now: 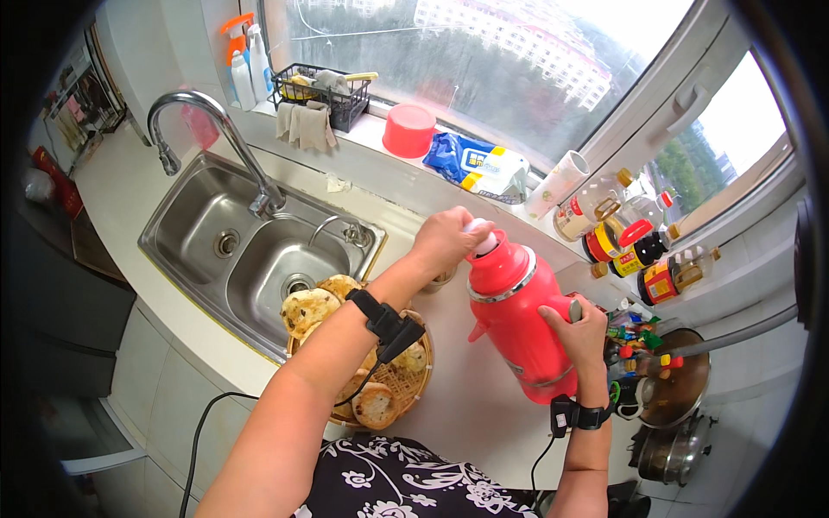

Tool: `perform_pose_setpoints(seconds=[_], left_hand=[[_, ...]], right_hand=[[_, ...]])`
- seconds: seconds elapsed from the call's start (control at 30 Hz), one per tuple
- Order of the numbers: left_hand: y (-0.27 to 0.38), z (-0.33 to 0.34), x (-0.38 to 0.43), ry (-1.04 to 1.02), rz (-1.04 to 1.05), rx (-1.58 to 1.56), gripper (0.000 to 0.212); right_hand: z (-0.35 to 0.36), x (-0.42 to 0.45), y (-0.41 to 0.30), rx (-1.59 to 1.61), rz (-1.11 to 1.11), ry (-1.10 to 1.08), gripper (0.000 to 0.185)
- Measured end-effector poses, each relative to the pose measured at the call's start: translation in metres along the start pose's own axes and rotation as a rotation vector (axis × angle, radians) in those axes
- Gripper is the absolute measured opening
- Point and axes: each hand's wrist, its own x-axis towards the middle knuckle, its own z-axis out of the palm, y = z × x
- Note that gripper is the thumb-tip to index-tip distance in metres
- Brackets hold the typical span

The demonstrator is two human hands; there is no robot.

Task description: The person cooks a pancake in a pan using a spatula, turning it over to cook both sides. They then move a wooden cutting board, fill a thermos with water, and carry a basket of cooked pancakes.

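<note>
A red thermos flask (518,311) with a metal band below its neck stands before me, leaning in the view. My left hand (450,236) grips the pale stopper (482,238) at the flask's mouth; a dark gap shows beside the stopper, and I cannot tell how deep it sits. Around the flask's side handle (558,305) the fingers of my right hand (581,333) are closed. Below my left forearm lies a woven basket (420,382) of browned flatbreads (311,309), partly hidden by the arm. A small bowl or cup (442,280) shows behind my left wrist.
A double steel sink (194,220) with a tall faucet (214,107) is at left. Along the sill stand a black wire rack (350,107), a red tub (409,129) and a wipes pack (476,165). Sauce bottles (605,243) and a large pan (680,382) crowd the right.
</note>
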Motion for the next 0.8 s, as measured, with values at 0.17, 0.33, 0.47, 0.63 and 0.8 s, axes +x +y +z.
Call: perform_pose_setpoints(seconds=[0.17,0.33,0.47,0.63,0.8], left_hand=[[-0.061,-0.014,-0.001,0.105,-0.034,0.004,0.048],[-0.099,-0.014,-0.007,0.082,-0.015,0.075,0.047],[-0.111,-0.016,-0.012,0.053,0.012,0.065,0.048],[-0.117,-0.019,-0.016,0.121,-0.016,0.019,0.047],[-0.113,-0.026,-0.021,0.137,-0.039,-0.001,0.045]], right_hand=[[0.005,0.013,-0.004,-0.306,-0.141,-0.105,0.050],[0.013,0.027,-0.022,-0.474,-0.063,-0.248,0.054],[0.017,0.037,-0.036,-0.530,-0.001,-0.348,0.052],[0.018,0.047,-0.043,-0.577,-0.028,-0.403,0.052],[0.016,0.048,-0.051,-0.622,-0.066,-0.403,0.049]])
